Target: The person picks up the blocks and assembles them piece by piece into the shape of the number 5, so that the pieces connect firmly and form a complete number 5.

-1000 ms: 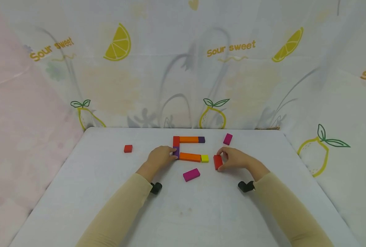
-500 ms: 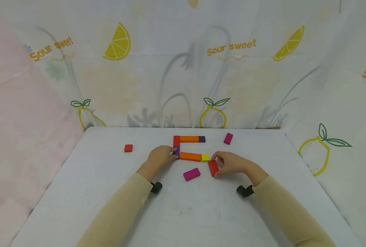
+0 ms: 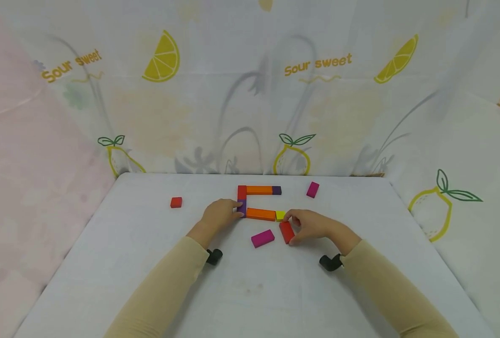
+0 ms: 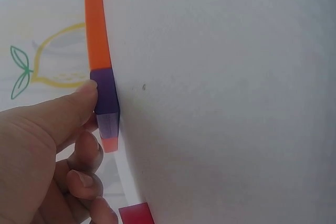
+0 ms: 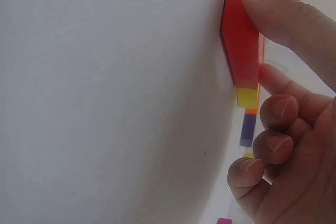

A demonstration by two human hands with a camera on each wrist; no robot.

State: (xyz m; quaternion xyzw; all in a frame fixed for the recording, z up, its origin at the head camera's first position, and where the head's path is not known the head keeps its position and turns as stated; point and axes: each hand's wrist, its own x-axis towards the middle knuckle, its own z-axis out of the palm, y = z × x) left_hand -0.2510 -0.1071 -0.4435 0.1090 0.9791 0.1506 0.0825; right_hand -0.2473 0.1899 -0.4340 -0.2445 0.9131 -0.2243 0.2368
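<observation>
Pinching a red block lengthwise: right hand, thumb at the near end, index fingertip at the far end, those two spread only as wide as the block needs. Block sits out at the fingertips, left of the palm, skewed so its far end leans left. Other three fingers curled loosely, off the block. It's down at the white tabletop; I can't tell if it's resting or slightly raised. Far end is just beside a yellow block; can't read contact, index finger overlaps there. Yellow meets the near orange block, which runs left to a purple block. Left hand has that one between thumb and index, thumb toward the near end, remaining fingers bent in, clear of it. Beyond it, in line: a second red block, then the far orange block going right, capped by a dark violet block. Magenta block lies angled, near the pinched piece, to its left; another magenta block farther back, right of the row. Small red cube off to the left, well apart. Tan sleeves, black wrist cameras. Behind: pale lemon-print cloth.
</observation>
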